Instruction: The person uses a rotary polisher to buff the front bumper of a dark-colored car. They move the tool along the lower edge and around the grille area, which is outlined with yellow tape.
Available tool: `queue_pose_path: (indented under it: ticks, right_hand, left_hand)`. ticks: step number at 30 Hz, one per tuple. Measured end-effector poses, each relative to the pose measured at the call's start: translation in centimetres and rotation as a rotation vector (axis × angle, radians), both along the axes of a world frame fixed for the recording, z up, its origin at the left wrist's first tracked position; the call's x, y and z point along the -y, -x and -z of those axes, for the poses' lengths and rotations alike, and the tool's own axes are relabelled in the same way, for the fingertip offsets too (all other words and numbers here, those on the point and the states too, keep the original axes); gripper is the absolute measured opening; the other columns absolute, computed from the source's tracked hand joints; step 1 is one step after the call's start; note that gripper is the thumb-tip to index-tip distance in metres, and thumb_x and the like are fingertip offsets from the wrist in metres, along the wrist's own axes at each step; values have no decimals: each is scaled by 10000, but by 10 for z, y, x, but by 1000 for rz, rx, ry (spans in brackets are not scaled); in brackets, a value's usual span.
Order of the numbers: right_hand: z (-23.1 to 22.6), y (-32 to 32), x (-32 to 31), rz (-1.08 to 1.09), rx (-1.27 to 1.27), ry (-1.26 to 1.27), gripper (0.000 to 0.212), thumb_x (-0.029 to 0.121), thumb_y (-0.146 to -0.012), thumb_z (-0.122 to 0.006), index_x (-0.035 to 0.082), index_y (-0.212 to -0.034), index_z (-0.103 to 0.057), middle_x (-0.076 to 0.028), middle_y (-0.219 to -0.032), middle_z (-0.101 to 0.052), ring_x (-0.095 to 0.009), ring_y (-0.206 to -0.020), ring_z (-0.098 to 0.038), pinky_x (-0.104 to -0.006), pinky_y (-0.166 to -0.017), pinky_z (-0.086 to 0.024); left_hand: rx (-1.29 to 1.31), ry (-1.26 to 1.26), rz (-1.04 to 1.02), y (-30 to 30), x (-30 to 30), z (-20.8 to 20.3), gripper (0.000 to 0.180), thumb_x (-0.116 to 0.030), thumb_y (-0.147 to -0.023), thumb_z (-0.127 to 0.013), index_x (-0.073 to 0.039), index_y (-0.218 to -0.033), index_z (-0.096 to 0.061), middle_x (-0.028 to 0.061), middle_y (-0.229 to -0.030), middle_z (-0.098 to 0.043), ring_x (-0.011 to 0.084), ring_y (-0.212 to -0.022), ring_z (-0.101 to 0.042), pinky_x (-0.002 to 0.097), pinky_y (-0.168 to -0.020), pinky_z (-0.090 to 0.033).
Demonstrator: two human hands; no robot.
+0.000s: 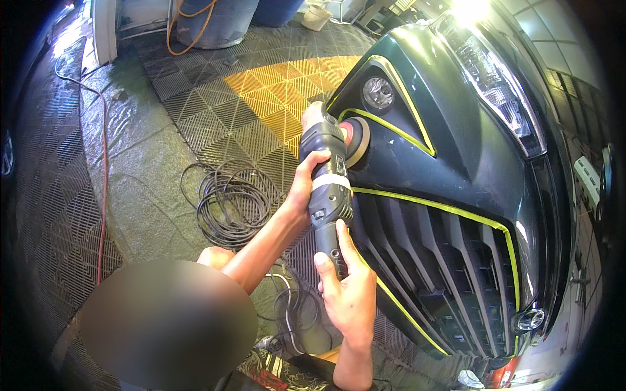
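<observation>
A black power polisher (334, 202) is gripped in both hands at the front corner of a dark car. My left hand (302, 186) wraps around its body just behind the head, with the far fingers hidden. Around the rear handle closes my right hand (350, 290), its thumb and index finger lying along the grip. The round polishing pad (358, 143) faces the dark bumper (417, 174) and appears to rest against it. Yellow-green masking tape (394, 128) borders the fog light (379, 92) recess. More of it outlines the slatted grille (424, 251).
A coiled black cable (231, 202) lies on the floor left of my left forearm. Beyond it, a red hose (104, 150) crosses the floor. Blue barrels (212, 23) and a white bucket (316, 17) stand at the back. The headlight (489, 81) is above the bumper.
</observation>
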State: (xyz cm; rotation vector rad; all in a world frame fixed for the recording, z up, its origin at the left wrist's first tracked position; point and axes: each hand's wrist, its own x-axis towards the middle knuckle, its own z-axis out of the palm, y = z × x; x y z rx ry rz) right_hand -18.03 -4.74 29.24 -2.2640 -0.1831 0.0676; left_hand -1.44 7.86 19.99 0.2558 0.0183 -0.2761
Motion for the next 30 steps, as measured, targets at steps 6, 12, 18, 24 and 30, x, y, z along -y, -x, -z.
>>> queue_pose_path:
  ticks: [6,12,18,24,30]
  right_hand:
    - [-17,18,15,45,-98,-3,647,284,-1059,-739,41,-1623,-537,-233,-906,-758,-186,-702,-678,-370,-718,-569]
    - [-45,39,30,85,-250,-17,643,282,-1066,-734,78,-1640,-530,-4,-729,-660,-61,-623,-605,-286,-624,-547]
    - [-71,68,31,38,-133,176,606,304,-1053,-747,14,-1566,-602,-196,-971,-739,-289,-789,-722,-392,-702,-565]
    - [-67,73,17,-36,77,232,602,268,-1049,-770,-57,-1529,-610,-226,-1022,-792,-196,-833,-745,-357,-772,-590]
    - [-47,60,-2,-7,109,290,538,238,-1052,-748,-58,-1489,-643,-296,-1093,-779,-285,-910,-784,-376,-833,-589]
  left_hand:
    - [-129,48,9,26,16,1,483,-474,-938,-715,-24,-1102,-656,110,-797,-722,247,-608,-716,388,-599,-634]
    - [-189,57,-41,58,35,-2,404,-441,-973,-700,-54,-1080,-649,80,-773,-689,228,-595,-694,389,-587,-617]
    - [-196,28,0,85,48,-10,616,-571,-954,-637,28,-1095,-657,181,-790,-735,296,-641,-749,420,-624,-657]
    - [-160,118,67,87,39,-15,645,-581,-955,-623,49,-1090,-658,196,-789,-740,302,-621,-742,415,-612,-654]
    - [-92,126,71,61,19,-5,695,-585,-947,-633,78,-1157,-626,220,-775,-736,316,-618,-753,421,-591,-660]
